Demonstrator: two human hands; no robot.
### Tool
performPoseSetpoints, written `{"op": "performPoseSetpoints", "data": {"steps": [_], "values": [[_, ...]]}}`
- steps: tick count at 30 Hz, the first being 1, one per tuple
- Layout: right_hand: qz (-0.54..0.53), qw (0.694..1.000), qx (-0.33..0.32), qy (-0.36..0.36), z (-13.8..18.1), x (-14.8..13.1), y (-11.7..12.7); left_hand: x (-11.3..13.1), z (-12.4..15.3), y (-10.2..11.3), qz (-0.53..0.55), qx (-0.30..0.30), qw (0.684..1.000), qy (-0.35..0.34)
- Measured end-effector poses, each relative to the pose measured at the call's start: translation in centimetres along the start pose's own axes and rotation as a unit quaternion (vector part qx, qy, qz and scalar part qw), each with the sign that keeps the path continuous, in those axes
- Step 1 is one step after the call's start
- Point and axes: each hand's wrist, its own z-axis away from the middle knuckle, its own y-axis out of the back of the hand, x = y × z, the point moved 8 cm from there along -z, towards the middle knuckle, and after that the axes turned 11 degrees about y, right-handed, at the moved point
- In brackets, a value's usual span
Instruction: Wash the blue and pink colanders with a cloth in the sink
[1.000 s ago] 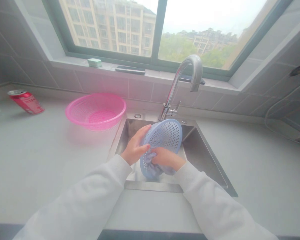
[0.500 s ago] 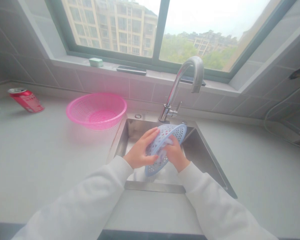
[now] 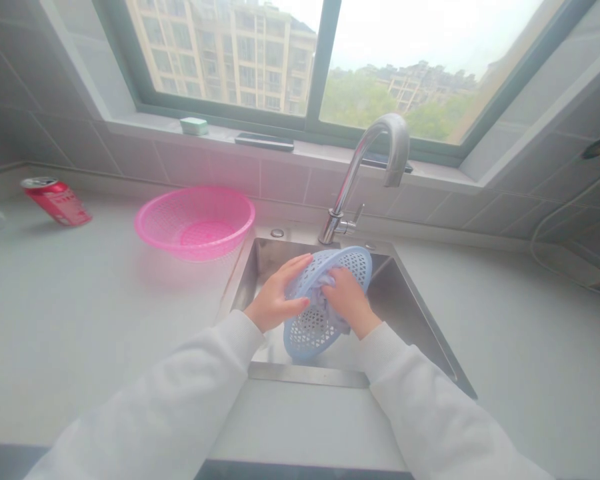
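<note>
Over the stainless steel sink [image 3: 395, 300] my two hands hold a light blue plastic lattice basket [image 3: 315, 337], tilted on its side. My left hand [image 3: 276, 295] grips its near rim from the left. My right hand [image 3: 347, 300] presses a crumpled pale blue cloth [image 3: 321, 297] against the inside of the basket. Part of the cloth is hidden behind my fingers. The basket does not touch the sink's front edge. White sleeves cover both forearms.
A chrome gooseneck faucet [image 3: 353, 180] rises behind the sink. A pink mesh basket [image 3: 200, 248] and a tilted red can [image 3: 57, 202] stand on the white countertop [image 3: 105, 333] to the left. A small green box [image 3: 194, 125] and a dark flat object [image 3: 264, 141] lie on the windowsill.
The blue basket has turned between my hands, with its lattice now showing lower down. My right hand has moved up and to the right, and the cloth has shifted upward with it.
</note>
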Motion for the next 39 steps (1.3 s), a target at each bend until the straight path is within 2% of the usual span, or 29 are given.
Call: {"op": "performPoseSetpoints", "data": {"steps": [3,5,7,9,11,12,14,15,17,20,23,25,28,30,31,33,35,37,39], "values": [[-0.101,0.985,0.129,0.056,0.5,-1.6,2.6,0.2,0.0,-0.7,0.0,-0.012,1.0,-0.002],[-0.212,0.961,0.14,0.109,1.0,-3.4,2.7,0.3,0.1,-0.9,0.017,-0.009,1.0,-0.006],[-0.317,0.937,0.063,0.131,1.4,-5.2,1.2,0.1,0.1,-0.8,0.042,0.001,0.999,-0.001],[-0.36,0.922,-0.077,0.12,1.8,-6.9,-1.5,-0.4,0.0,-0.4,0.073,0.012,0.997,0.018],[-0.316,0.92,-0.214,0.089,2.5,-7.3,-4.1,-1.0,-0.2,0.1,0.103,0.017,0.994,0.04],[-0.274,0.923,-0.26,0.071,2.8,-6.9,-4.9,-1.2,-0.2,0.3,0.116,0.018,0.992,0.048],[-0.192,0.935,-0.297,0.038,2.9,-5.5,-5.5,-1.4,-0.3,0.6,0.126,0.016,0.99,0.054],[-0.158,0.944,-0.29,0.022,2.7,-4.5,-5.4,-1.3,-0.3,0.7,0.124,0.015,0.991,0.051],[-0.1,0.967,-0.236,-0.014,2.0,-2.3,-4.4,-1.0,-0.2,0.7,0.109,0.012,0.993,0.04],[-0.025,0.995,-0.088,-0.045,0.6,0.0,-1.5,-0.6,-0.1,0.6,0.087,0.014,0.996,0.031],[-0.018,0.999,0.041,-0.002,-0.1,-0.5,0.9,-0.2,0.0,0.2,0.058,0.014,0.998,0.021],[-0.064,0.993,0.077,0.066,0.0,-2.4,1.2,-0.1,0.1,-0.1,0.04,0.015,0.999,0.015],[-0.149,0.969,0.036,0.195,0.9,-6.5,-0.2,-0.5,0.1,-0.1,0.057,0.028,0.998,0.027],[-0.179,0.953,-0.043,0.239,1.7,-8.6,-1.8,-0.9,0.1,0.2,0.095,0.037,0.994,0.048],[-0.183,0.95,-0.085,0.238,2.0,-9.0,-2.6,-1.1,0.0,0.4,0.119,0.041,0.99,0.057],[-0.17,0.953,-0.153,0.2,2.2,-8.6,-3.8,-1.4,-0.1,0.9,0.166,0.047,0.983,0.07],[-0.148,0.964,-0.176,0.135,1.9,-6.8,-4.0,-1.4,-0.2,1.3,0.198,0.052,0.976,0.071],[-0.126,0.979,-0.146,0.066,1.2,-4.3,-3.3,-1.2,-0.3,1.4,0.201,0.051,0.976,0.068],[-0.102,0.992,-0.077,0.017,0.4,-2.1,-1.9,-1.0,-0.4,1.3,0.184,0.049,0.98,0.06]]}}
